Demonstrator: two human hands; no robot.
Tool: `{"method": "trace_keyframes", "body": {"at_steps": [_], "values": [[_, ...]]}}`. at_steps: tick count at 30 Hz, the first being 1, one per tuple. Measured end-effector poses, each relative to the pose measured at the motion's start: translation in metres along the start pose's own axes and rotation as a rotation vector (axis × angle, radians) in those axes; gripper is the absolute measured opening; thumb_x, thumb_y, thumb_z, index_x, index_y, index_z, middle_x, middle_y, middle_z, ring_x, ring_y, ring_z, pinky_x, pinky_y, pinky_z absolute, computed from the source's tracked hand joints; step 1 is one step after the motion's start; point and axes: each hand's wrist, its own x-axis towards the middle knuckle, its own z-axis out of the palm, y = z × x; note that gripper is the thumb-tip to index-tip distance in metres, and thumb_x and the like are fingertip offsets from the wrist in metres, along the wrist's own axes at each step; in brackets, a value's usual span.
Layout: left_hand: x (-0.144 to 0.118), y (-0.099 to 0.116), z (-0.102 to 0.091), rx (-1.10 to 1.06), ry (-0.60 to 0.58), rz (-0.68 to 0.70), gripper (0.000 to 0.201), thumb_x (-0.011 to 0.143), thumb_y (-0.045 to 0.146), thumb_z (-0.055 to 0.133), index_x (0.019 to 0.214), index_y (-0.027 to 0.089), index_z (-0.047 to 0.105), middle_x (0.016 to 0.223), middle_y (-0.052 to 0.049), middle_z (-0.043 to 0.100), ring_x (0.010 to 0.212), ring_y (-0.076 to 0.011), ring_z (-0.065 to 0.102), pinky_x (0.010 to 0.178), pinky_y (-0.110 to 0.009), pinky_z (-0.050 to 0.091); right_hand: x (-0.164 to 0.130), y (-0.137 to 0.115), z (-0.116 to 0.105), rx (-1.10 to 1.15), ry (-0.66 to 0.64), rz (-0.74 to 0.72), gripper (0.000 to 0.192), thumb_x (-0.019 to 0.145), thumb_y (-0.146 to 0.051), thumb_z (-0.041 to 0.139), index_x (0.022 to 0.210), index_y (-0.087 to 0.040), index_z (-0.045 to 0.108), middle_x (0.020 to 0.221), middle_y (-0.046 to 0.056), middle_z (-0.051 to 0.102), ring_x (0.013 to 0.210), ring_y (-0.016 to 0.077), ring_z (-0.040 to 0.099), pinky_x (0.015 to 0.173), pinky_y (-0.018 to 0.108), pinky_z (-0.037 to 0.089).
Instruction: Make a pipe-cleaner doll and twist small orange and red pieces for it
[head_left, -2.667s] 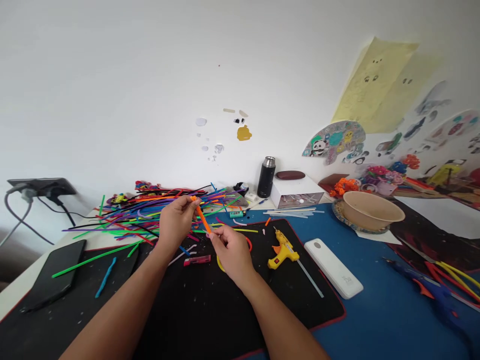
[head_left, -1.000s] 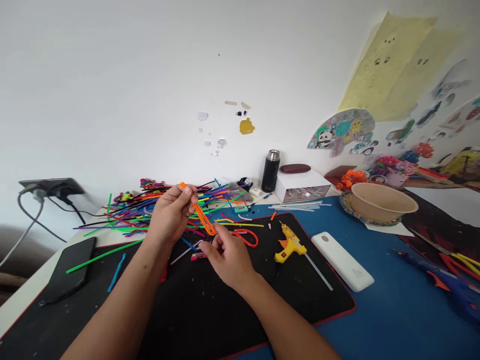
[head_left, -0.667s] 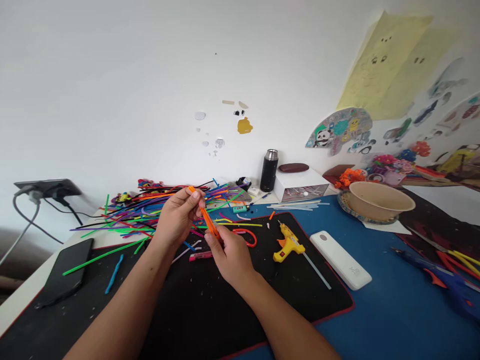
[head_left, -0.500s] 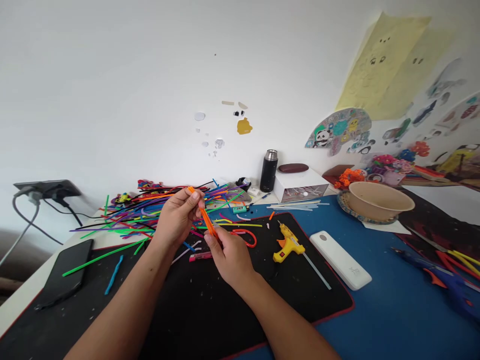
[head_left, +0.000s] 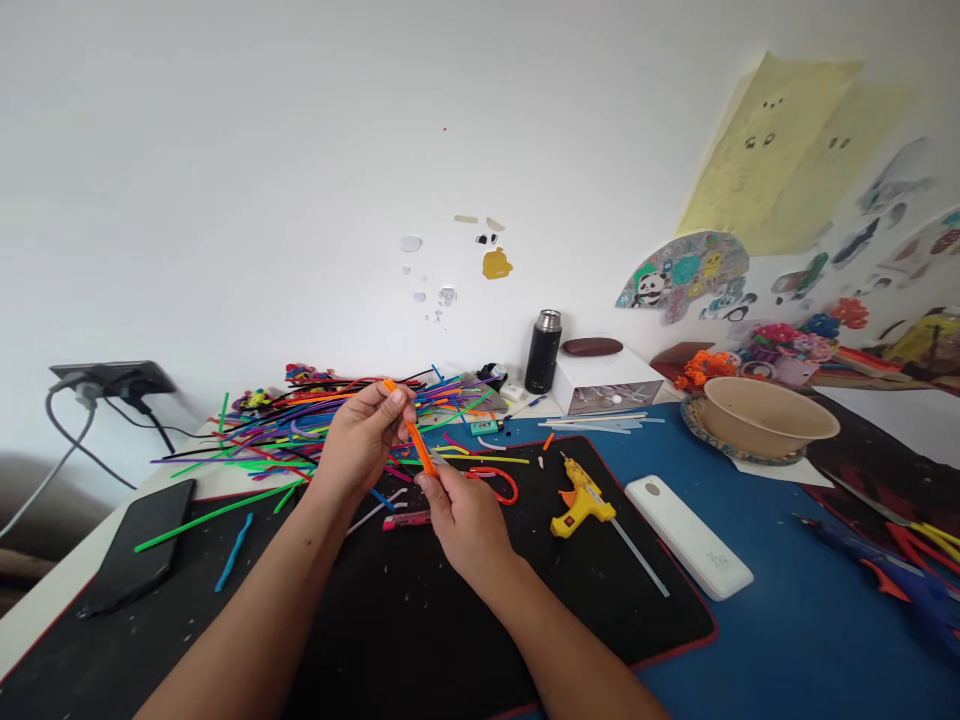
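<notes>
Both hands hold a bundle of orange pipe cleaners (head_left: 421,448) above the black mat (head_left: 390,640). My left hand (head_left: 365,430) pinches its upper end between thumb and fingers. Lower down, my right hand (head_left: 466,510) is closed on the other end. Beside the right hand shows a red loop handle (head_left: 514,488), probably of scissors; the hand hides the rest. A pink-red tool (head_left: 405,520) lies partly behind the right fingers. Beyond the left hand spreads a heap of coloured pipe cleaners (head_left: 277,425).
A yellow glue gun (head_left: 581,508) lies on the mat, right of my hands, with a white power bank (head_left: 690,538) beyond it. A black flask (head_left: 543,352), a white box (head_left: 609,382) and a beige bowl (head_left: 769,412) stand behind. At left are a phone (head_left: 142,545) and a blue twisted piece (head_left: 234,552).
The whole view has shifted slightly, so the scene sits a little lower and further right. Both hands keep their hold on the orange pipe cleaners, with hardly any other movement.
</notes>
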Motion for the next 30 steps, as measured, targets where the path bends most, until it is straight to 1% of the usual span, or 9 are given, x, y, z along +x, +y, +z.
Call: {"method": "trace_keyframes", "body": {"at_steps": [4,8,13,19,22,25,28,30], "values": [[-0.001,0.001,0.001,0.002,0.007,-0.01,0.037,0.066,0.042,0.094,0.08,0.015,0.074,0.064,0.001,0.065,0.049,-0.0062,0.05,0.046,-0.015,0.042,0.001,0.001,0.001,0.013,-0.001,-0.007,0.041,0.11,-0.042,0.04,0.098,-0.019,0.072,0.077,0.006,0.073,0.069,0.0186,0.067,0.062,0.026,0.037],[-0.001,0.0,0.0,0.012,0.01,-0.01,0.036,0.067,0.043,0.094,0.08,0.015,0.074,0.064,0.0,0.065,0.049,-0.0066,0.05,0.046,-0.016,0.041,0.0,0.003,0.002,0.033,0.01,-0.007,0.04,0.11,-0.041,0.04,0.105,-0.02,0.074,0.085,0.008,0.075,0.076,0.0205,0.071,0.067,0.026,0.044],[0.0,0.0,0.0,0.009,0.011,-0.008,0.035,0.067,0.042,0.093,0.081,0.015,0.075,0.064,0.0,0.066,0.048,-0.007,0.05,0.045,-0.017,0.04,0.001,0.005,0.002,0.031,0.001,-0.006,0.039,0.11,-0.041,0.041,0.111,-0.021,0.075,0.087,0.009,0.078,0.078,0.0218,0.074,0.069,0.027,0.047],[0.001,0.001,-0.002,-0.003,0.015,-0.009,0.033,0.067,0.04,0.094,0.08,0.015,0.076,0.065,-0.001,0.068,0.049,-0.0073,0.051,0.046,-0.017,0.041,0.002,0.005,0.001,0.108,-0.003,-0.008,0.036,0.109,-0.034,0.042,0.105,-0.02,0.075,0.097,0.008,0.08,0.086,0.0211,0.076,0.075,0.027,0.048],[0.001,0.001,-0.004,-0.016,0.018,-0.021,0.036,0.064,0.04,0.096,0.081,0.014,0.078,0.064,-0.002,0.069,0.05,-0.0076,0.053,0.047,-0.017,0.042,0.003,0.003,-0.002,0.1,-0.014,0.004,0.037,0.109,-0.035,0.044,0.101,-0.021,0.077,0.086,0.005,0.079,0.076,0.0196,0.073,0.07,0.026,0.046],[0.003,-0.001,-0.007,-0.061,0.015,-0.03,0.036,0.065,0.038,0.095,0.083,0.013,0.078,0.065,-0.002,0.069,0.049,-0.0068,0.052,0.046,-0.016,0.041,0.003,0.002,-0.005,0.109,-0.023,0.005,0.039,0.109,-0.038,0.044,0.099,-0.022,0.078,0.077,0.003,0.075,0.067,0.0178,0.069,0.066,0.026,0.043],[0.006,-0.002,-0.01,-0.133,0.003,-0.071,0.034,0.067,0.038,0.094,0.082,0.013,0.077,0.064,-0.002,0.068,0.048,-0.0063,0.051,0.043,-0.016,0.038,0.004,0.001,-0.006,0.135,-0.019,0.0,0.04,0.109,-0.039,0.043,0.098,-0.022,0.078,0.072,0.002,0.073,0.064,0.017,0.067,0.065,0.025,0.041],[0.008,-0.002,-0.013,-0.144,-0.013,-0.101,0.034,0.066,0.038,0.094,0.08,0.012,0.076,0.064,-0.003,0.069,0.047,-0.007,0.051,0.043,-0.017,0.038,0.004,0.002,-0.007,0.139,-0.023,0.002,0.04,0.109,-0.038,0.044,0.097,-0.022,0.078,0.071,0.002,0.072,0.064,0.0171,0.067,0.065,0.025,0.041]]}}
